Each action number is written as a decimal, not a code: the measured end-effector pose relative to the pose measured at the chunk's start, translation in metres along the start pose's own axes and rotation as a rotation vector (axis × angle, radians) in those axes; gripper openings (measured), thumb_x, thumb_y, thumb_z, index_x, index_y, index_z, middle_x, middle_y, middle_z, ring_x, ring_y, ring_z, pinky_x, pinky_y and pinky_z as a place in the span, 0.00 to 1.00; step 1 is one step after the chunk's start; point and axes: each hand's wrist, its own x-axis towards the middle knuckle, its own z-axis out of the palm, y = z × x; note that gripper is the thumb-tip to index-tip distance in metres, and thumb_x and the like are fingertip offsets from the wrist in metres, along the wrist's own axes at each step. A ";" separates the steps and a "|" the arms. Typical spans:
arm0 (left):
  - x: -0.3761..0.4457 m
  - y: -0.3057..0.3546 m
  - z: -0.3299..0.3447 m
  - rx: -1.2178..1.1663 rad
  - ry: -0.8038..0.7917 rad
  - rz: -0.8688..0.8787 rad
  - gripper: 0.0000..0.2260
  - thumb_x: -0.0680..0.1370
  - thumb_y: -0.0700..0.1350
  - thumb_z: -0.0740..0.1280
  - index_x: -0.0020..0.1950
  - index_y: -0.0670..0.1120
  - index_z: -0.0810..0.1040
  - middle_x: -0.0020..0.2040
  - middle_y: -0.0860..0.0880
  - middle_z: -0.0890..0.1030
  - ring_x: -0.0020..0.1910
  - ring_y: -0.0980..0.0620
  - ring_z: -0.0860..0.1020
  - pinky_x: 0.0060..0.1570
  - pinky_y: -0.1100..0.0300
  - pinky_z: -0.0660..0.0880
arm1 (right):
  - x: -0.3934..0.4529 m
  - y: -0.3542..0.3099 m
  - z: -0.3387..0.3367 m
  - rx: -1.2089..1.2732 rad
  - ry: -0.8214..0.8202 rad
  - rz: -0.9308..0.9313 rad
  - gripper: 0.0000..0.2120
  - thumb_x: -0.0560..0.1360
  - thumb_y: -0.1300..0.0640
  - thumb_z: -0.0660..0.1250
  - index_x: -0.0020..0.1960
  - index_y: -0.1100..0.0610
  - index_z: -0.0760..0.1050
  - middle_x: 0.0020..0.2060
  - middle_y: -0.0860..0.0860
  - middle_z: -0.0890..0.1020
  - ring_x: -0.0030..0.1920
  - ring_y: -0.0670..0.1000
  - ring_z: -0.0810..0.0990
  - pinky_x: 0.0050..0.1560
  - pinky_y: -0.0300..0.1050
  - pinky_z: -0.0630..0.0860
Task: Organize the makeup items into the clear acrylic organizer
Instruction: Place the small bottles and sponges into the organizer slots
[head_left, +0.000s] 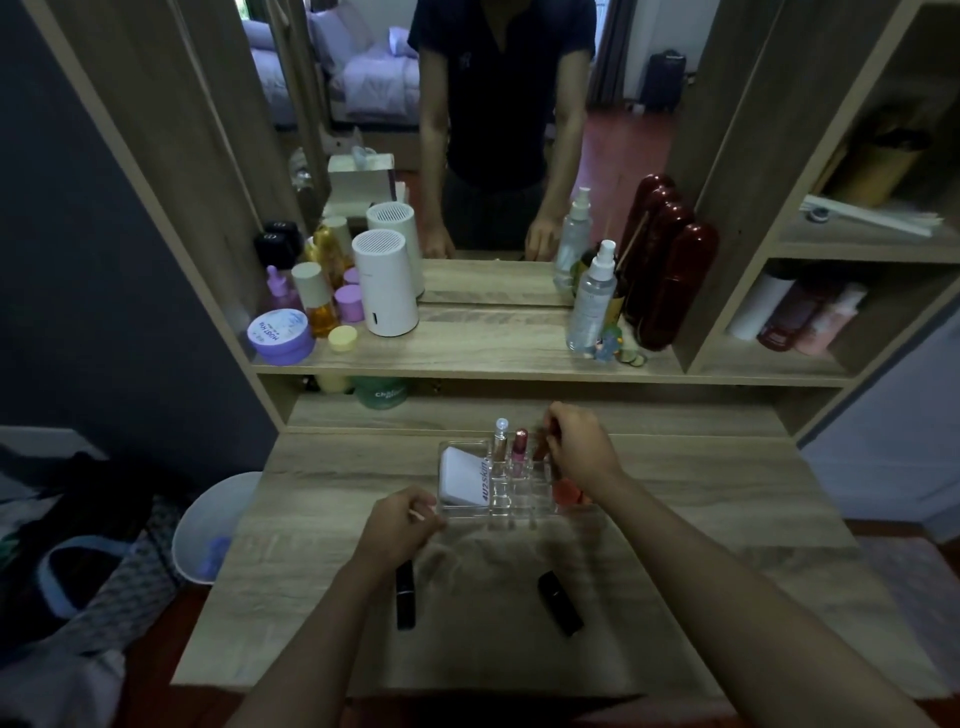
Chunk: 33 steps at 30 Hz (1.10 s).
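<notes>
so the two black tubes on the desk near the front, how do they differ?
The left black tube lies almost straight front to back, partly under the left hand; the right black tube lies at a diagonal with no hand on it. The left looks slimmer, the right stubbier. Both lie flat on the desk, outside the clear organizer.

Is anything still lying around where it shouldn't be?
Yes. Two black tubes lie flat on the desk, outside the clear acrylic organizer: one by the left hand, one nearer the right arm. The other lip products stand upright in slots. Nothing looks spilled or broken.
</notes>
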 end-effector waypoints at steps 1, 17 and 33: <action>0.000 0.000 0.001 -0.011 0.008 -0.003 0.10 0.70 0.41 0.73 0.50 0.40 0.82 0.44 0.41 0.85 0.41 0.46 0.82 0.44 0.58 0.76 | 0.001 -0.001 0.002 -0.006 -0.017 -0.001 0.07 0.73 0.69 0.61 0.47 0.61 0.75 0.47 0.59 0.81 0.49 0.59 0.78 0.49 0.52 0.76; 0.015 0.000 0.008 0.052 0.036 0.003 0.04 0.74 0.39 0.69 0.45 0.39 0.81 0.35 0.47 0.79 0.36 0.50 0.77 0.38 0.60 0.72 | 0.011 -0.002 0.012 -0.037 -0.101 0.036 0.07 0.74 0.63 0.65 0.52 0.59 0.76 0.50 0.59 0.82 0.51 0.59 0.80 0.49 0.51 0.77; 0.006 -0.016 -0.016 0.102 0.020 0.055 0.04 0.74 0.42 0.69 0.45 0.43 0.82 0.41 0.44 0.84 0.40 0.47 0.83 0.46 0.52 0.80 | -0.026 0.004 -0.045 -0.199 -0.012 -0.210 0.21 0.71 0.63 0.67 0.64 0.57 0.71 0.56 0.54 0.76 0.53 0.55 0.78 0.45 0.49 0.76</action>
